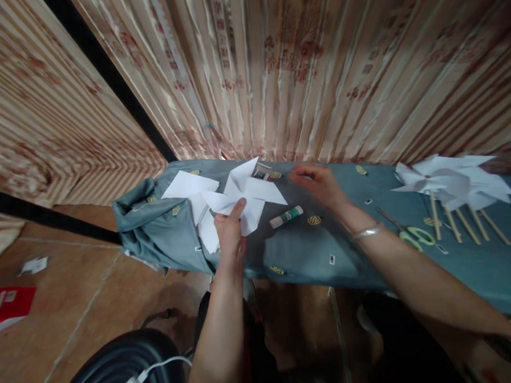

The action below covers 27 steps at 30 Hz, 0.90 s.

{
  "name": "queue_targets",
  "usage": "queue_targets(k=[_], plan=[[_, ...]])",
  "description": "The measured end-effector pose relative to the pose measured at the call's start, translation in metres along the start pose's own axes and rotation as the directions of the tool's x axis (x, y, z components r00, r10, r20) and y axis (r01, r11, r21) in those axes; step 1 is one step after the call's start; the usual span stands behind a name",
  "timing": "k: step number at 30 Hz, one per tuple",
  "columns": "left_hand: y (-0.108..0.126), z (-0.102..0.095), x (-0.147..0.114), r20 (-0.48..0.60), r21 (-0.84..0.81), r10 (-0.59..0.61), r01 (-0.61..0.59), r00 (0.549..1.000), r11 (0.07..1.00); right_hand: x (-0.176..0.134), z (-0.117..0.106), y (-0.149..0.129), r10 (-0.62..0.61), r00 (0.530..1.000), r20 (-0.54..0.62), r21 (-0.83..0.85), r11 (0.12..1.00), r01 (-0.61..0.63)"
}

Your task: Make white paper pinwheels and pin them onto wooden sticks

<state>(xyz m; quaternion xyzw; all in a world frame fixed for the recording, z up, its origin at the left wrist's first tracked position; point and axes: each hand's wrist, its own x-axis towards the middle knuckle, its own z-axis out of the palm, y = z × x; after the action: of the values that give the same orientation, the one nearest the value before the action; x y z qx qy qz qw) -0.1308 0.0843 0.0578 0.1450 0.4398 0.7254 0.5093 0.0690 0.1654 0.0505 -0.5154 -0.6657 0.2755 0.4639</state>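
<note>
A pleated beige curtain with reddish floral print (302, 109) backs a long, narrow table (301, 252) draped in grey-blue, pineapple-dotted cloth. Toward the table's right end lies a cluster of white paper pinwheels (452, 178), their pale wooden sticks (469, 226) pointing toward the near edge. White paper pieces (189, 184) lie overlapping near the left end. Beside them, a white folded-paper pinwheel (255, 191) is pinched in the left hand (231, 233), thumb pressed on top, above the left half of the table. The right hand (317, 185) hovers near the far edge, fingers curled; whether it pinches anything small cannot be told. The held pinwheel looks very light, springy at its folds and easily creased; the overlapped centre likely offers the safest hold, the loose blades the weakest. Green-handled metal scissors (407, 230) lie left of the sticks, and a green-and-white glue stick (286, 217) rests mid-table between the hands.
</note>
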Motion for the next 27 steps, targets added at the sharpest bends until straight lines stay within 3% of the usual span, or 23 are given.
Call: queue_targets(k=[2, 4, 6, 8, 13, 18, 22, 27], plan=[[-0.012, 0.008, -0.008, 0.061, 0.027, -0.016, 0.014, 0.998, 1.0, -0.044, -0.028, -0.002, 0.232, 0.972, -0.042, 0.305, 0.929, -0.208], [-0.029, 0.016, -0.019, 0.132, 0.065, -0.055, 0.047, 0.99, 0.997, -0.086, -0.051, -0.006, 0.429, 0.902, -0.041, 0.485, 0.798, -0.357], [-0.046, 0.022, -0.031, 0.185, 0.137, -0.109, 0.084, 0.977, 0.987, -0.121, -0.068, -0.012, 0.551, 0.833, -0.042, 0.596, 0.683, -0.422], [-0.064, 0.028, -0.042, 0.231, 0.216, -0.159, 0.109, 0.96, 0.97, -0.146, -0.078, -0.021, 0.599, 0.8, -0.043, 0.647, 0.627, -0.435], [-0.094, 0.038, -0.062, 0.334, 0.319, -0.218, 0.108, 0.917, 0.942, -0.168, -0.082, -0.035, 0.576, 0.81, -0.105, 0.687, 0.631, -0.36], [-0.108, 0.043, -0.07, 0.391, 0.408, -0.231, 0.058, 0.891, 0.911, -0.174, -0.075, -0.03, 0.563, 0.817, -0.124, 0.684, 0.645, -0.341], [-0.117, 0.042, -0.073, 0.411, 0.44, -0.265, 0.065, 0.872, 0.896, -0.18, -0.076, -0.02, 0.47, 0.873, -0.131, 0.556, 0.764, -0.328], [-0.123, 0.042, -0.076, 0.421, 0.474, -0.289, 0.063, 0.86, 0.878, -0.183, -0.08, -0.01, 0.262, 0.954, -0.147, 0.24, 0.945, -0.223]])
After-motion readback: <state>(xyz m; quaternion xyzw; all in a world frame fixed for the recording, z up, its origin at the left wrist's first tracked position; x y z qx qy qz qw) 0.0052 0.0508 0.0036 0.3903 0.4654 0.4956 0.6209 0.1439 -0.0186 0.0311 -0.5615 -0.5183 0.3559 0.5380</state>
